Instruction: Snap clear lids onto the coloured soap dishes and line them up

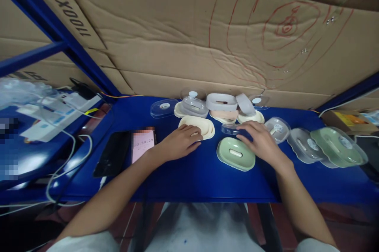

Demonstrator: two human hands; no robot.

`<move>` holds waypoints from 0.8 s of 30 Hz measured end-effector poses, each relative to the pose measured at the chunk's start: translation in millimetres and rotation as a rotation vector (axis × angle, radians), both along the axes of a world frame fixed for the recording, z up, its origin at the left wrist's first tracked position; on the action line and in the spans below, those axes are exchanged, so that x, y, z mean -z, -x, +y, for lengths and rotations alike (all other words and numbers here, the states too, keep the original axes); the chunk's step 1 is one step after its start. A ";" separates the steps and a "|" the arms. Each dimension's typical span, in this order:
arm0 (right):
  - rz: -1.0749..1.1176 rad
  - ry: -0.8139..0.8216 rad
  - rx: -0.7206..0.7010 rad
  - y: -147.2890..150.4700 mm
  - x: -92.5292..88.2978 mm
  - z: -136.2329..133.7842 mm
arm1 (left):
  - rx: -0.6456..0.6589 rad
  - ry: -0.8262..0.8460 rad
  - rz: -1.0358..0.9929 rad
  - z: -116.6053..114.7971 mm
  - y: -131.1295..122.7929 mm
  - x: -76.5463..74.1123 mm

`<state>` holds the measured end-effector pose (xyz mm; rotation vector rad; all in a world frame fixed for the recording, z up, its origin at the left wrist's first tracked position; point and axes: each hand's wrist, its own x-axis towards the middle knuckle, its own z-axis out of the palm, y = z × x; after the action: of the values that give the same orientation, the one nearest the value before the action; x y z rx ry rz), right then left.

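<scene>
My left hand [185,141] reaches over the front left part of a cream oval tray [204,125]. Its fingers bend onto the tray and the thumb lies along the front edge. At the centre right, my right hand [259,139] has its fingers closed on the right end of a clear plastic lid [229,129]. Just below that lid sits a green oval soap box [236,152] with a pale slotted bar on top, close to the right thumb. Part of the cream tray is hidden under my left fingers.
Behind my hands are a grey-white oval ring [221,102], a peach piece [224,115] and a clear lid [164,108]. Lidded grey [306,145] and green boxes [339,146] stand right. A phone [143,143], a black flat object [111,153] and cables lie left. Cardboard [166,27] walls the back.
</scene>
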<state>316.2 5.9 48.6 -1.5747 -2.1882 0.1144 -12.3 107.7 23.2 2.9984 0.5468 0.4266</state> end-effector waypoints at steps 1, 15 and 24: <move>-0.027 -0.004 0.000 1.5 -1.9 -2.5 | -0.001 -0.001 0.003 -0.3 -0.2 -0.2; -0.126 0.197 -0.242 48.3 10.1 -31.2 | -0.012 0.045 0.024 2.1 -1.4 1.4; -0.071 -0.182 -0.107 32.6 10.6 -11.5 | 0.028 0.017 -0.117 -15.9 -6.6 -2.7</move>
<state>283.6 -5.6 38.0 -1.3823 -2.2663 -0.1078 -5.7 91.9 25.9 2.9374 0.4961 0.5875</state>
